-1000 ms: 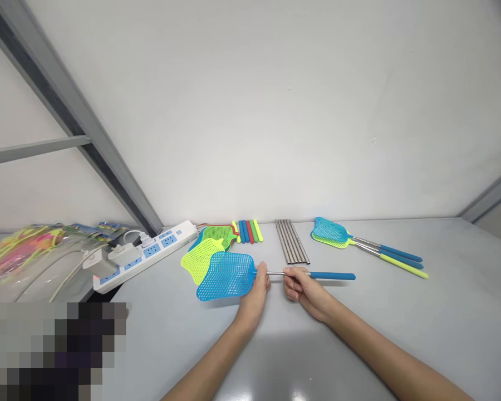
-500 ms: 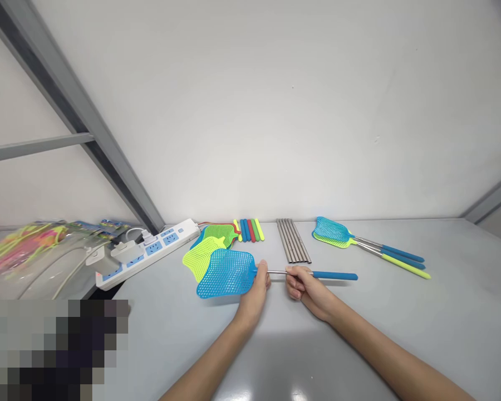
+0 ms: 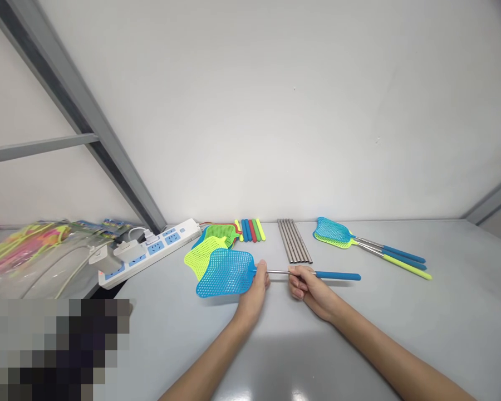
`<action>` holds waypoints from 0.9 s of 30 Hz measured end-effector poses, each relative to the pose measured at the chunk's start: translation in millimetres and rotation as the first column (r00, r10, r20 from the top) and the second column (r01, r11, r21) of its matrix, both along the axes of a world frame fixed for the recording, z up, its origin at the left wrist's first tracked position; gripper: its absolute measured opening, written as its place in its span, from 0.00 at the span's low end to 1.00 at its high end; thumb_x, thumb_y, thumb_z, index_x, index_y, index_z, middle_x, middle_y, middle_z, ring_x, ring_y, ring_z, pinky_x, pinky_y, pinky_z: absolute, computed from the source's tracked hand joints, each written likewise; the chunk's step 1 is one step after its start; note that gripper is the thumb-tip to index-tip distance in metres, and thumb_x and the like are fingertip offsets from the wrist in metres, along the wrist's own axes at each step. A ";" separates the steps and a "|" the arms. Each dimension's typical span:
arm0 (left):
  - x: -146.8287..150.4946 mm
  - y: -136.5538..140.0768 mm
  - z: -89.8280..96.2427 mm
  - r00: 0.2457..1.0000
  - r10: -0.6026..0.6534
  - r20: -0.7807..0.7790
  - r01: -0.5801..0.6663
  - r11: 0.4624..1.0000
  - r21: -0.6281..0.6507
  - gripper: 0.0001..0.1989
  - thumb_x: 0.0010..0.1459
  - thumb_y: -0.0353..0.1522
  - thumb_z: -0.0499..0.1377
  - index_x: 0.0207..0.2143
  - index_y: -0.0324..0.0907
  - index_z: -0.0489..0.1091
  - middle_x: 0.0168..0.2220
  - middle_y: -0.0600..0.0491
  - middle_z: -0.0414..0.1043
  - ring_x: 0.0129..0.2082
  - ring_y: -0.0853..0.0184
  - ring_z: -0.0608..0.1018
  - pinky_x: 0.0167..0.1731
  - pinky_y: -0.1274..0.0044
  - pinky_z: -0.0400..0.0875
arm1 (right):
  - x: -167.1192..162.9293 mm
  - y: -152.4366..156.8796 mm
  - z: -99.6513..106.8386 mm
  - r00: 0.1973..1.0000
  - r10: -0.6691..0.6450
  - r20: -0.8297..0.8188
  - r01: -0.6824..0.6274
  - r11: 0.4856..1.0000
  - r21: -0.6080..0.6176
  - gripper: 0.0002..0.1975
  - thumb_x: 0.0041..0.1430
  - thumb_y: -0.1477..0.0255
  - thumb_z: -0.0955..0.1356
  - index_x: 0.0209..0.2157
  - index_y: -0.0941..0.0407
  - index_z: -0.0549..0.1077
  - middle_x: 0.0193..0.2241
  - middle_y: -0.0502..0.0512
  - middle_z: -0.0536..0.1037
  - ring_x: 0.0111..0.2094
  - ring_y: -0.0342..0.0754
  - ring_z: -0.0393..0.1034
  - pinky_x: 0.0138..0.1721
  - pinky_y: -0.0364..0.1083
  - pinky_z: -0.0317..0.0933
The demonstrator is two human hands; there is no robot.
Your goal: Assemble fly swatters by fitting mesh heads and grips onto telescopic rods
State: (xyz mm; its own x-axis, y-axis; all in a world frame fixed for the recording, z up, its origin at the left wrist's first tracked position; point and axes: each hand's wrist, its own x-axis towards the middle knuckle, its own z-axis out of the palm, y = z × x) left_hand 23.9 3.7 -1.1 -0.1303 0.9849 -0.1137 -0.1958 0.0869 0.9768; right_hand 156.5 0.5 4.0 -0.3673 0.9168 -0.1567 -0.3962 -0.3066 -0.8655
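Holds a blue perforated plastic fly swatter (image 3: 225,273) on the near side of the round silver metal tubes (image 3: 294,242); pinches it behind its mesh with the left hand (image 3: 255,289), along its rod with the right hand (image 3: 311,289).

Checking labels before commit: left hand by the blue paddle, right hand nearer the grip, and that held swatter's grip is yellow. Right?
Colour's wrong: the grip is blue, not yellow, as the head view shows. The left hand is by the blue paddle, the right hand nearer the grip.
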 end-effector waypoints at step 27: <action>-2.3 3.7 -0.7 0.999 0.021 0.031 -0.023 0.996 0.090 0.20 0.48 0.42 0.50 0.15 0.42 0.44 0.13 0.63 0.42 0.13 0.77 0.49 0.15 0.81 0.47 | 8.7 2.4 1.1 0.998 -0.014 0.056 0.011 0.999 0.039 0.16 0.49 0.68 0.62 0.12 0.57 0.56 0.10 0.42 0.47 0.13 0.36 0.45 0.17 0.41 0.38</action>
State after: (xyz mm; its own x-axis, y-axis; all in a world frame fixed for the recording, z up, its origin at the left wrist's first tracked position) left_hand 21.6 7.4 -1.8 -0.1499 0.9883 -0.0285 -0.2258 -0.0061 0.9742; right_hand 165.2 3.0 5.1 -0.3474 0.9271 -0.1410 -0.3504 -0.2678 -0.8975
